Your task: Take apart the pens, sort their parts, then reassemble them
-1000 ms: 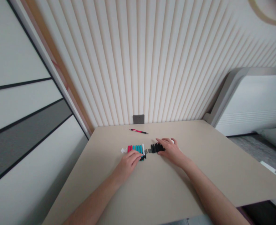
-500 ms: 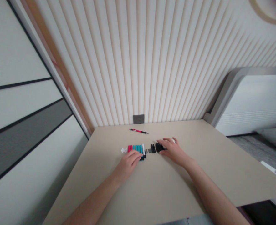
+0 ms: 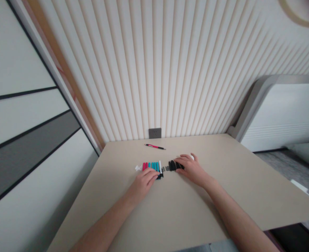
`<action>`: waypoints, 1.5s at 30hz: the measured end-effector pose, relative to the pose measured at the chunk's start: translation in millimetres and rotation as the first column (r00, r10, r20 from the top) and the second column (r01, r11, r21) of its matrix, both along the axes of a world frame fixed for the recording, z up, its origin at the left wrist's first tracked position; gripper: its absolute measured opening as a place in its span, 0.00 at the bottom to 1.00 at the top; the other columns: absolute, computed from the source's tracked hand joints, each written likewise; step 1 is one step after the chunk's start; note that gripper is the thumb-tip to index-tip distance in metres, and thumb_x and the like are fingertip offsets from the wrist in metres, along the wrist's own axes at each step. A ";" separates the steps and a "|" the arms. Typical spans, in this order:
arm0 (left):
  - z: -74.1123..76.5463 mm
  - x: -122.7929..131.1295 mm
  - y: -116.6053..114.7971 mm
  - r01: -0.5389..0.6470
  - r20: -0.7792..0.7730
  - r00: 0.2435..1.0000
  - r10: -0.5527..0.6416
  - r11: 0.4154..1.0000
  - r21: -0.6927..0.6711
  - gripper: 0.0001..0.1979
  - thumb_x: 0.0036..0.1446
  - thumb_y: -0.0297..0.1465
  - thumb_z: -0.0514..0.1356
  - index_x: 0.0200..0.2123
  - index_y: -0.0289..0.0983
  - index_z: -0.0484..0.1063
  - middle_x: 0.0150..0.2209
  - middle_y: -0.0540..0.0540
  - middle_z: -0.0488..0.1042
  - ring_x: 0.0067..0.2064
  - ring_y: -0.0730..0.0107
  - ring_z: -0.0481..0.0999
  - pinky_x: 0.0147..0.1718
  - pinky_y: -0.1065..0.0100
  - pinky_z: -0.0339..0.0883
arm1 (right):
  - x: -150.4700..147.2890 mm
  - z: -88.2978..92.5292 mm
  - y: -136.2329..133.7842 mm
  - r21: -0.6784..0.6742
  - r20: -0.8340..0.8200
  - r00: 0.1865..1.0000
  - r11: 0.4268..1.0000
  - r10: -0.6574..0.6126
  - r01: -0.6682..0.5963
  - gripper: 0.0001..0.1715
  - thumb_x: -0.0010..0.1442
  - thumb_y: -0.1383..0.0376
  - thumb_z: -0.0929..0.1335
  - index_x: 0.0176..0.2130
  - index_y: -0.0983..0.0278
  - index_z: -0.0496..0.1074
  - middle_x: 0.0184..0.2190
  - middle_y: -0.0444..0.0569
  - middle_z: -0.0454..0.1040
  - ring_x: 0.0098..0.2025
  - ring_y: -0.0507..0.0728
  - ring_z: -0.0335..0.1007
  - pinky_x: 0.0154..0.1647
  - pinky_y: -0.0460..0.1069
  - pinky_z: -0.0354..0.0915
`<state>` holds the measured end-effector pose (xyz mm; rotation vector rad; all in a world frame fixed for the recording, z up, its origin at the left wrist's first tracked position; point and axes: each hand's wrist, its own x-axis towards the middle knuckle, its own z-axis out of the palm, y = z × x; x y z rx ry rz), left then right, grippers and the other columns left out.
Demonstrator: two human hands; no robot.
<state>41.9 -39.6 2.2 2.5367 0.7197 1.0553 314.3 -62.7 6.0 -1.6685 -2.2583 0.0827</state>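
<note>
Head view of a pale, smooth tabletop [image 3: 180, 217] against a vertically ribbed wall [image 3: 157, 70] with a dark rectangular socket [image 3: 155, 133]; a slim red-and-black pen [image 3: 155, 146] lies beyond the work. Slender red barrels [image 3: 145, 165], blue barrels [image 3: 153, 165] and a white tube [image 3: 160, 167] stand in a row, partly masked by the curled left hand [image 3: 145, 179]. Small grey pieces [image 3: 167, 168] separate these from black cylinders [image 3: 171, 165], over which the right hand [image 3: 192, 170] arches, fingers bent; whether either hand grips cannot be told.
</note>
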 end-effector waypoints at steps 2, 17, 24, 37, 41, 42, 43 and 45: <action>-0.6 0.0 0.2 0.001 0.001 1.000 -0.001 1.000 0.004 0.09 0.65 0.27 0.54 0.43 0.37 0.73 0.39 0.45 0.75 0.40 0.70 0.76 0.43 0.67 0.73 | 1.9 -1.1 0.4 0.009 0.007 1.000 1.000 0.002 -0.002 0.20 0.62 0.61 0.67 0.54 0.54 0.68 0.53 0.50 0.73 0.58 0.62 0.62 0.62 0.69 0.43; -0.7 -0.1 -0.7 0.008 -0.015 1.000 -0.008 1.000 -0.011 0.09 0.66 0.27 0.53 0.44 0.37 0.73 0.40 0.45 0.75 0.41 0.70 0.76 0.44 0.67 0.72 | 0.6 2.1 -1.8 -0.035 0.003 1.000 0.999 0.014 -0.014 0.29 0.61 0.60 0.67 0.61 0.56 0.62 0.56 0.52 0.70 0.61 0.62 0.59 0.64 0.69 0.40; -0.4 0.2 -0.8 0.014 -0.024 1.000 -0.014 1.000 -0.006 0.09 0.66 0.27 0.53 0.44 0.37 0.73 0.40 0.45 0.75 0.41 0.70 0.76 0.44 0.66 0.72 | -5.3 5.3 3.4 -0.081 -0.051 0.998 0.996 0.040 -0.044 0.31 0.61 0.58 0.66 0.62 0.54 0.60 0.59 0.51 0.68 0.63 0.61 0.57 0.65 0.68 0.38; -3.1 -0.9 -0.6 0.011 -0.045 0.999 -0.012 1.000 -0.011 0.10 0.66 0.27 0.53 0.45 0.37 0.73 0.41 0.45 0.75 0.42 0.69 0.76 0.45 0.66 0.72 | -1.1 1.3 6.3 -0.070 -0.079 0.997 0.997 0.022 -0.027 0.30 0.60 0.58 0.67 0.61 0.56 0.62 0.56 0.52 0.70 0.61 0.61 0.58 0.65 0.67 0.37; -3.2 -0.7 -0.5 0.020 -0.035 0.999 -0.020 1.000 -0.002 0.10 0.66 0.26 0.53 0.45 0.37 0.73 0.40 0.45 0.74 0.42 0.70 0.76 0.44 0.67 0.72 | 0.3 1.1 5.5 -0.097 -0.059 0.998 0.995 0.013 -0.019 0.31 0.59 0.59 0.67 0.61 0.56 0.62 0.56 0.53 0.70 0.61 0.62 0.58 0.64 0.69 0.36; -2.8 -0.6 -0.6 0.021 -0.032 0.999 -0.021 1.000 -0.001 0.10 0.66 0.26 0.53 0.45 0.37 0.73 0.40 0.45 0.74 0.42 0.70 0.76 0.44 0.67 0.72 | 0.4 1.4 5.1 -0.100 -0.054 0.998 0.995 0.011 -0.017 0.31 0.59 0.59 0.67 0.61 0.56 0.63 0.56 0.53 0.70 0.61 0.62 0.58 0.64 0.69 0.36; -2.5 -0.6 -0.7 0.021 -0.032 0.999 -0.021 1.000 -0.001 0.10 0.66 0.26 0.53 0.45 0.37 0.73 0.40 0.45 0.74 0.41 0.70 0.76 0.44 0.67 0.72 | 0.6 2.0 4.6 -0.100 -0.051 0.999 0.995 0.011 -0.016 0.30 0.59 0.58 0.67 0.60 0.56 0.63 0.57 0.53 0.69 0.61 0.62 0.58 0.64 0.69 0.36; -1.7 -0.6 -1.0 0.020 -0.036 0.999 -0.020 1.000 -0.005 0.10 0.66 0.27 0.53 0.45 0.38 0.73 0.40 0.45 0.74 0.42 0.69 0.76 0.43 0.66 0.72 | 1.2 3.1 4.0 -0.087 -0.050 0.999 0.996 0.018 -0.022 0.29 0.60 0.58 0.67 0.60 0.56 0.64 0.57 0.53 0.69 0.61 0.62 0.58 0.64 0.69 0.37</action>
